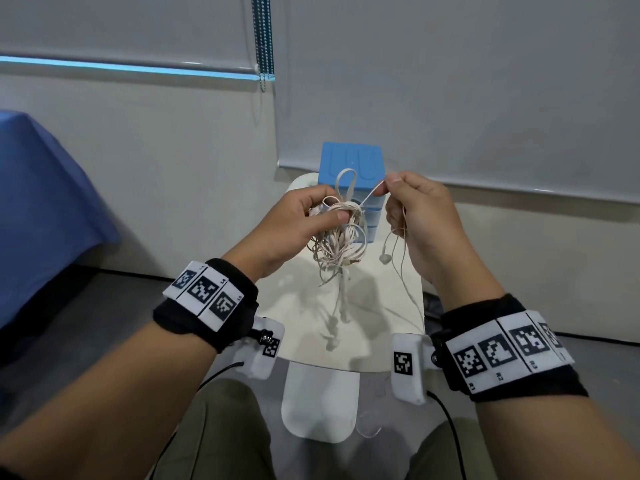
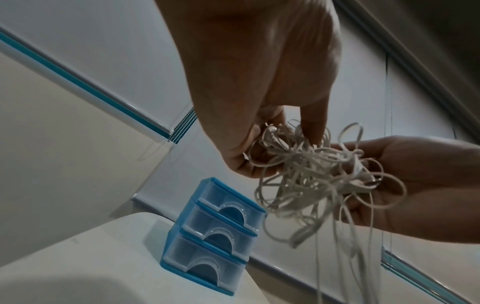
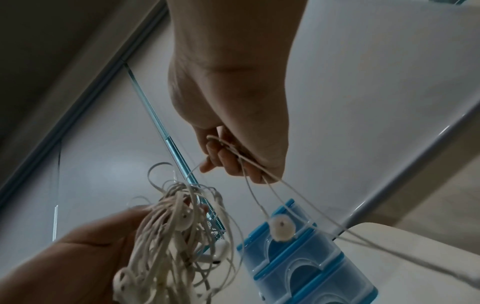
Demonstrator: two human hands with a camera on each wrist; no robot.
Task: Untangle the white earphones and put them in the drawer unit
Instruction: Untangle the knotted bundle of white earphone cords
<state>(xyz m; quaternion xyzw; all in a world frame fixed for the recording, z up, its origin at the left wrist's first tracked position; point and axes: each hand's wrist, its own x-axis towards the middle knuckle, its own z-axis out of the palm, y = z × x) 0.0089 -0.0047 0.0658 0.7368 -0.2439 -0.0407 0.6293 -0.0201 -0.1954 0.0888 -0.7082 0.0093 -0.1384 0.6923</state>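
Head view. I hold the tangled white earphones (image 1: 337, 233) in the air, in front of the blue drawer unit (image 1: 351, 168), which stands at the far end of the white table (image 1: 381, 327). My left hand (image 1: 298, 223) grips the upper part of the bundle, thumb and fingers curled round it. My right hand (image 1: 415, 216) pinches a single strand between thumb and forefinger. That strand runs taut from the pinch, down and toward the left hand, into the knot. The pull axis therefore lies across the front of the drawer unit. A freed earbud (image 1: 384, 258) hangs below the right hand on its own cord.

Left wrist view. The left hand (image 2: 259, 92) closes its fingertips on the top of the earphones (image 2: 317, 181); the loops spill downward. The drawer unit (image 2: 213, 236) stands below and to the side of the bundle, all three drawers shut.

Right wrist view. The right hand (image 3: 233, 139) has its fingers curled, with cords passing through them. The earbud (image 3: 281, 227) dangles in front of the drawer unit (image 3: 306, 267). The bundle (image 3: 179, 236) hangs beside it.

Judgement: the next pull should go with the right hand, away from the left, along the taut strand.
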